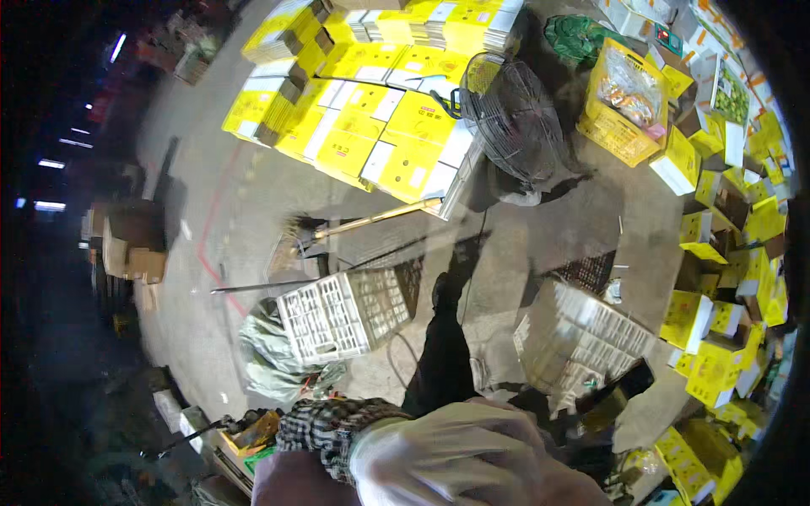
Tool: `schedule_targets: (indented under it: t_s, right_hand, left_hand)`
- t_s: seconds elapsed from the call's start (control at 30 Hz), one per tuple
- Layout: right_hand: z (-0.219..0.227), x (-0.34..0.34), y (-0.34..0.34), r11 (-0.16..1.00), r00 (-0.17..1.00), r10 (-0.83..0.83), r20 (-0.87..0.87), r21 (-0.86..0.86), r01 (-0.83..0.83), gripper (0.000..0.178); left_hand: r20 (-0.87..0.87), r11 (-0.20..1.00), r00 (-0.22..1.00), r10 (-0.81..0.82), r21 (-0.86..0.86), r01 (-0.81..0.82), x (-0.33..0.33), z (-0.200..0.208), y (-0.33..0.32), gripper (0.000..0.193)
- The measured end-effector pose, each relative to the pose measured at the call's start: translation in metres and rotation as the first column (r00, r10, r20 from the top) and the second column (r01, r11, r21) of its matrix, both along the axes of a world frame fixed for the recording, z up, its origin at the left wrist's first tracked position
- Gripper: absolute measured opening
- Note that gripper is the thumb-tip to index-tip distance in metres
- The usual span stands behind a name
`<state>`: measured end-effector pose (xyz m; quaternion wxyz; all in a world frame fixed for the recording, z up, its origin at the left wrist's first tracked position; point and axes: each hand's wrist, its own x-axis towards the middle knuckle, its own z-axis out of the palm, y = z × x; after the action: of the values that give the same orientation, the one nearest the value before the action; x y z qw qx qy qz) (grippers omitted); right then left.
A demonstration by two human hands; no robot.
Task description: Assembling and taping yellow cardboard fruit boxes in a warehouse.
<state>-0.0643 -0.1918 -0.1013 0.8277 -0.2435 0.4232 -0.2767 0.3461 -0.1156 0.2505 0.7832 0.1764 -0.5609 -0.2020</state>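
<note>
A black-and-white checked sleeve point(325, 426) reaches left across the lower edge, beside pale cloth point(456, 455) over my body. My left hand's fingers cannot be made out at its end; a dark, rod-like thing and an orange-yellow thing point(257, 432) lie there. My right hand does not show clearly. A dark flat object point(620, 388) sits at lower right, beside a white slatted crate point(582, 337). One dark trouser leg point(443, 363) steps forward between this crate and another white crate point(333, 316) on the left. A crumpled greenish plastic sheet point(274, 354) lies by the left crate.
Ahead are stacked yellow-and-white cartons point(363, 126) and a large black floor fan point(515, 118). A broom point(380, 219) lies before them. A yellow crate point(624, 105) holds plastic-wrapped goods. Open cartons point(713, 337) line the right; brown boxes point(131, 244) stand far left.
</note>
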Motion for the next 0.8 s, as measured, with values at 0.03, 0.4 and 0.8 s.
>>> schedule_targets:
  t_s: [0.03,0.4,0.8]
  right_hand:
    - [0.029,0.048,0.007,0.994,0.995,-0.07,-0.067,0.075,0.075,0.044]
    - [0.187,0.348,0.01,0.991,0.948,-0.012,-0.319,0.119,0.052,0.045]
    - [0.133,0.504,-0.111,0.972,0.968,0.229,-0.104,-0.02,-0.233,0.048]
  left_hand:
    - [-0.024,1.0,0.999,0.026,-0.001,-0.026,0.03,-0.007,0.002,0.058]
    - [-0.082,0.98,0.991,0.106,0.179,-0.09,0.257,0.02,0.034,0.049]
    - [0.586,0.278,0.768,-0.257,0.806,-0.522,0.388,-0.042,0.047,0.041]
